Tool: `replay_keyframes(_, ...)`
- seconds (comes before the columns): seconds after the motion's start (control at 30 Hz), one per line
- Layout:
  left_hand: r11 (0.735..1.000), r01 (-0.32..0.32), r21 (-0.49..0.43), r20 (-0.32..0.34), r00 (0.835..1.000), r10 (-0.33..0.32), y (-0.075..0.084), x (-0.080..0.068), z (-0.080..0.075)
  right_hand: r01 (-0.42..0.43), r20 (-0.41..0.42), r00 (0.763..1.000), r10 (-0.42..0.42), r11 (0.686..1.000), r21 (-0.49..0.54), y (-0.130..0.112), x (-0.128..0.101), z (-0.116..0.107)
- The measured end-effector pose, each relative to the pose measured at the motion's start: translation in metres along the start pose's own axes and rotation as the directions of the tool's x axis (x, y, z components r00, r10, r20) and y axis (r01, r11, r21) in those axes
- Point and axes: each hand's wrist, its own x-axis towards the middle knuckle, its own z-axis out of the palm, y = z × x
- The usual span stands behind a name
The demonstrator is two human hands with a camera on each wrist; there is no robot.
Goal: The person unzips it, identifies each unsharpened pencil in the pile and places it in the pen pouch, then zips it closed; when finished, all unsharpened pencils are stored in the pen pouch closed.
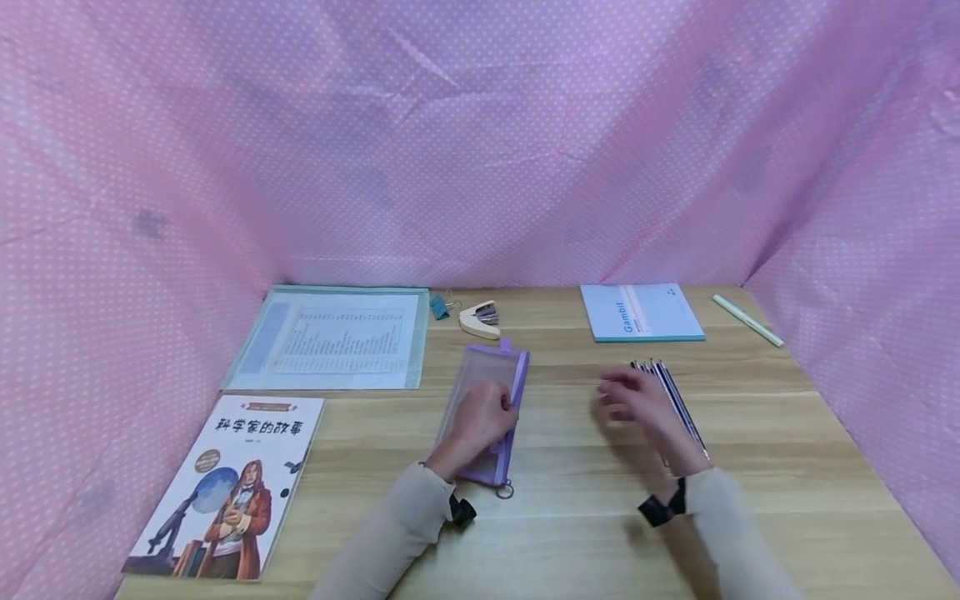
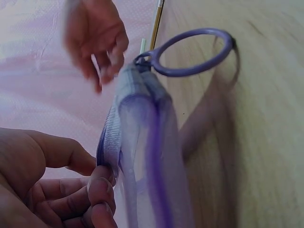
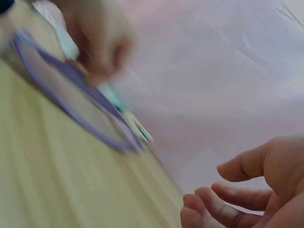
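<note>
A purple mesh zip pouch (image 1: 491,371) lies in the middle of the wooden table (image 1: 570,517). My left hand (image 1: 504,414) lies on it, fingers curled over its right zip edge. In the left wrist view these fingertips (image 2: 99,186) pinch that zip edge of the pouch (image 2: 142,156), and its ring pull (image 2: 190,52) stands out at the end. My right hand (image 1: 611,402) hovers blurred and empty to the right of the pouch, fingers loosely spread, just left of a bunch of pencils (image 1: 678,402) on the table. The right wrist view shows those relaxed fingers (image 3: 223,202) holding nothing.
A picture book (image 1: 225,483) lies front left, a clear folder with a printed sheet (image 1: 337,337) behind it. A teal binder clip (image 1: 438,306) and a small stapler (image 1: 480,319) sit behind the pouch. A light blue notebook (image 1: 641,312) and pale green pen (image 1: 746,319) lie back right. Pink cloth walls enclose the table.
</note>
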Motion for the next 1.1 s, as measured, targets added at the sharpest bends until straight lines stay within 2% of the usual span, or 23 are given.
replay_keyframes(0.13, 1.0, 0.003, 0.013, -0.003, 1.0, -0.003, 0.001, 0.0, 0.0, 0.014, -0.103, 0.994, -0.022, 0.997, -0.073, 0.012, -0.003, -0.055)
replay_keyframes(0.23, 1.0, 0.008, 0.015, -0.002, 1.0, -0.008, 0.001, -0.001, 0.0, 0.001, -0.13, 0.991, -0.025, 0.983, -0.183, 0.028, -0.005, -0.094)
replay_keyframes(0.3, 1.0, 0.009, 0.009, 0.002, 1.0, -0.009, 0.001, -0.001, -0.001, -0.019, -0.118, 0.993, -0.017, 0.955, -0.297, 0.041, -0.006, -0.115)
replay_keyframes(0.4, 1.0, 0.013, -0.003, 0.013, 1.0, -0.013, 0.0, -0.001, 0.001, -0.05, -0.085, 0.996, 0.012, 0.882, -0.468, 0.06, -0.006, -0.136)
replay_keyframes(0.5, 1.0, 0.009, -0.001, 0.005, 1.0, -0.009, -0.002, 0.0, 0.001, -0.063, -0.053, 0.998, 0.041, 0.842, -0.535, 0.073, -0.003, -0.141)
replay_keyframes(0.77, 1.0, 0.006, 0.013, -0.01, 1.0, -0.006, -0.005, 0.001, 0.0, -0.056, -0.047, 0.998, 0.036, 0.824, -0.564, 0.075, 0.004, -0.14)
replay_keyframes(1.0, 1.0, 0.013, 0.004, -0.006, 1.0, -0.013, -0.005, 0.001, 0.0, -0.072, -0.064, 0.997, 0.049, 0.889, -0.452, 0.079, 0.002, -0.16)
replay_keyframes(1.1, 1.0, 0.01, 0.007, -0.004, 1.0, -0.01, -0.004, 0.001, 0.0, -0.087, -0.06, 0.996, 0.068, 0.899, -0.43, 0.08, 0.002, -0.163)
